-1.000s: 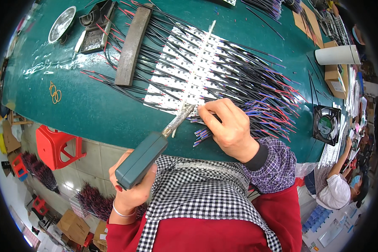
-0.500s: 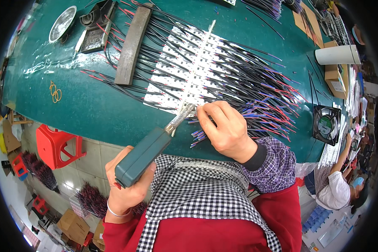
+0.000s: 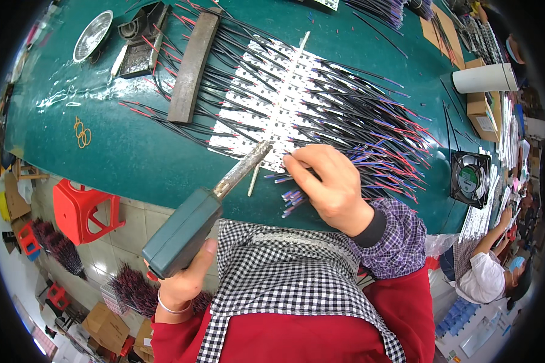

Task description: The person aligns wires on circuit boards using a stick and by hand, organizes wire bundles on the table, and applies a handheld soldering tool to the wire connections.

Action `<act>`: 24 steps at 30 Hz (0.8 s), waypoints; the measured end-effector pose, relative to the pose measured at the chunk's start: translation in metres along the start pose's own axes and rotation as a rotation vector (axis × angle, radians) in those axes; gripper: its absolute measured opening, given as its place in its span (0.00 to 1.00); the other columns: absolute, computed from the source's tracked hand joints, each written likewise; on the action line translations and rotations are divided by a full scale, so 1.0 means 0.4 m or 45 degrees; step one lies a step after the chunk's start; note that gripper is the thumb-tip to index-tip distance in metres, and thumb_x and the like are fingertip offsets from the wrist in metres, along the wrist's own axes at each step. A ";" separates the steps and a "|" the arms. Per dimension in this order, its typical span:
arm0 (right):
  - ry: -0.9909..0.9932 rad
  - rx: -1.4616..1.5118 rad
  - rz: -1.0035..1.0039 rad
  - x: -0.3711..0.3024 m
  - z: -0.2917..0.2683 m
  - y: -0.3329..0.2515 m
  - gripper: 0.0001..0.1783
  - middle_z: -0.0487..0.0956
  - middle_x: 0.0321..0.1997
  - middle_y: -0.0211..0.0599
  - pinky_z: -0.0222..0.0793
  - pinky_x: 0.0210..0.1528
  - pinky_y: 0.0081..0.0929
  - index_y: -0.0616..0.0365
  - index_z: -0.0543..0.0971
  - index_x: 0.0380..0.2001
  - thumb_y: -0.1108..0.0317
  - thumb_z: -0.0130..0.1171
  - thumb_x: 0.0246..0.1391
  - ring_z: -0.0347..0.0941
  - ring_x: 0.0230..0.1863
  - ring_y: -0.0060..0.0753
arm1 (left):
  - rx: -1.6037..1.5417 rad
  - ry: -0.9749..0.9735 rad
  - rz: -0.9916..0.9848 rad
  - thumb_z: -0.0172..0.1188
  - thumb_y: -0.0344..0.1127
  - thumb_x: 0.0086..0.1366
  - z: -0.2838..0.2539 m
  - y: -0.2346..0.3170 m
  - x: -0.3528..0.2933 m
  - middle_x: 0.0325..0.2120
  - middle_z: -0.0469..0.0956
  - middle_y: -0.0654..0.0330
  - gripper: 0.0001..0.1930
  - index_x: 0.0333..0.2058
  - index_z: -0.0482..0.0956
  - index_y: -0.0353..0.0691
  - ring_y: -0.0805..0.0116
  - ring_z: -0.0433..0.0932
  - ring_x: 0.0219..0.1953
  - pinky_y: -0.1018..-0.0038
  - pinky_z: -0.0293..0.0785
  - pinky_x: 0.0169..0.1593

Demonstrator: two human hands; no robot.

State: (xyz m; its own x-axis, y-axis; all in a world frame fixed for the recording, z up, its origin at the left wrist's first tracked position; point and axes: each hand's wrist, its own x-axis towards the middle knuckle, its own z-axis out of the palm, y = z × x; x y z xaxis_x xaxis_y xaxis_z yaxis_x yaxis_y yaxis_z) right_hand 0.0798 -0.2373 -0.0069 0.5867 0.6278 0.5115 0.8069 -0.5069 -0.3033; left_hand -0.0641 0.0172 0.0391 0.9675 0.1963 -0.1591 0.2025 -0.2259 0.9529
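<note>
My left hand (image 3: 188, 279) is closed around the dark green body of a soldering gun (image 3: 184, 230). Its scorched metal barrel slants up to the right, with the tip over the near end of a white circuit board panel (image 3: 233, 130). Close by, my right hand (image 3: 334, 187) pinches finger and thumb together at the panel's near right corner; whatever they hold is hidden. Black wires (image 3: 363, 115) with red and blue ends fan out from both sides of the panel. A pale narrow strip (image 3: 298, 57) runs lengthwise along its middle.
A metal bar (image 3: 194, 72) weighs down the left-hand wires. Beyond it are a black tray (image 3: 140, 59) and a metal dish (image 3: 93, 36). Rubber bands (image 3: 83, 133) lie at left, a small fan (image 3: 470, 179) at right. A red stool (image 3: 82, 212) stands below the table; a co-worker (image 3: 484, 275) sits right.
The soldering gun has swung down and left with my left hand, and its tip has drawn away from my right fingertips. My right hand has barely moved.
</note>
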 end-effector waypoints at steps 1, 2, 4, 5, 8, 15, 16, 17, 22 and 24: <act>0.039 0.031 0.019 -0.007 -0.009 0.002 0.19 0.73 0.33 0.36 0.72 0.33 0.28 0.65 0.81 0.39 0.71 0.59 0.40 0.72 0.34 0.34 | 0.000 0.001 0.001 0.68 0.21 0.53 0.000 0.000 0.000 0.45 0.82 0.51 0.26 0.53 0.76 0.30 0.62 0.81 0.48 0.69 0.75 0.54; 0.078 0.062 0.039 -0.013 -0.016 0.004 0.22 0.73 0.34 0.36 0.70 0.33 0.29 0.64 0.81 0.43 0.70 0.60 0.40 0.72 0.33 0.33 | -0.024 0.038 0.015 0.68 0.21 0.53 0.001 0.000 -0.002 0.45 0.82 0.51 0.26 0.54 0.76 0.30 0.62 0.81 0.48 0.68 0.75 0.54; 0.029 0.024 0.052 -0.011 -0.023 0.002 0.24 0.73 0.34 0.35 0.67 0.33 0.29 0.63 0.81 0.46 0.71 0.60 0.41 0.71 0.33 0.33 | -0.047 0.075 0.029 0.68 0.21 0.53 0.003 -0.002 -0.005 0.45 0.82 0.51 0.27 0.54 0.75 0.30 0.62 0.81 0.48 0.68 0.75 0.54; -0.019 -0.017 0.065 -0.011 -0.026 0.002 0.25 0.72 0.34 0.34 0.65 0.32 0.29 0.61 0.81 0.49 0.71 0.61 0.42 0.69 0.32 0.32 | -0.047 0.082 0.037 0.68 0.21 0.53 0.003 -0.007 -0.004 0.45 0.82 0.51 0.27 0.54 0.75 0.30 0.62 0.81 0.48 0.68 0.75 0.54; -0.031 -0.071 0.076 -0.006 -0.017 -0.003 0.24 0.69 0.31 0.31 0.60 0.30 0.31 0.63 0.80 0.50 0.71 0.63 0.46 0.66 0.30 0.31 | -0.061 0.086 0.028 0.68 0.21 0.53 0.004 -0.011 -0.003 0.45 0.82 0.51 0.27 0.54 0.75 0.30 0.62 0.81 0.49 0.68 0.75 0.55; -0.031 -0.143 0.089 -0.018 -0.023 -0.018 0.29 0.64 0.25 0.26 0.56 0.27 0.28 0.58 0.80 0.54 0.72 0.69 0.45 0.62 0.25 0.27 | -0.088 0.129 -0.020 0.67 0.20 0.52 0.015 -0.003 -0.002 0.44 0.82 0.52 0.27 0.53 0.76 0.31 0.63 0.81 0.47 0.69 0.75 0.53; -0.030 -0.143 0.088 -0.013 -0.025 -0.020 0.29 0.64 0.25 0.26 0.56 0.27 0.28 0.58 0.80 0.54 0.72 0.69 0.45 0.62 0.25 0.27 | -0.088 0.130 -0.019 0.67 0.20 0.52 0.017 -0.003 -0.001 0.44 0.82 0.52 0.27 0.53 0.76 0.31 0.63 0.81 0.47 0.69 0.75 0.53; -0.123 -0.157 0.120 -0.005 -0.027 -0.025 0.27 0.63 0.25 0.27 0.56 0.28 0.28 0.60 0.79 0.55 0.70 0.66 0.48 0.62 0.26 0.28 | -0.079 0.145 -0.024 0.66 0.20 0.52 0.018 -0.004 -0.001 0.44 0.82 0.52 0.26 0.53 0.76 0.31 0.63 0.81 0.47 0.69 0.75 0.53; -0.151 -0.193 0.100 -0.007 -0.002 -0.015 0.27 0.63 0.26 0.29 0.57 0.28 0.25 0.62 0.78 0.55 0.68 0.63 0.50 0.64 0.27 0.28 | -0.088 0.160 -0.061 0.66 0.20 0.52 0.020 -0.007 -0.003 0.44 0.81 0.52 0.26 0.53 0.76 0.30 0.63 0.80 0.47 0.70 0.75 0.53; -0.079 -0.215 0.039 -0.015 -0.004 -0.005 0.25 0.65 0.26 0.29 0.58 0.28 0.25 0.62 0.79 0.52 0.69 0.63 0.48 0.66 0.28 0.28 | -0.081 0.173 -0.018 0.66 0.20 0.52 0.023 -0.005 -0.001 0.44 0.81 0.52 0.26 0.52 0.76 0.30 0.63 0.80 0.47 0.70 0.74 0.53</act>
State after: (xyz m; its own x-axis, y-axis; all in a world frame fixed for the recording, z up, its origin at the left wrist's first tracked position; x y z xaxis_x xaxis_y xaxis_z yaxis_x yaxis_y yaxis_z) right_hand 0.0746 -0.2408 -0.0081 0.6181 0.6432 0.4520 0.7686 -0.6151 -0.1757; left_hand -0.0633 0.0086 0.0349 0.9345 0.3271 -0.1405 0.2020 -0.1623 0.9658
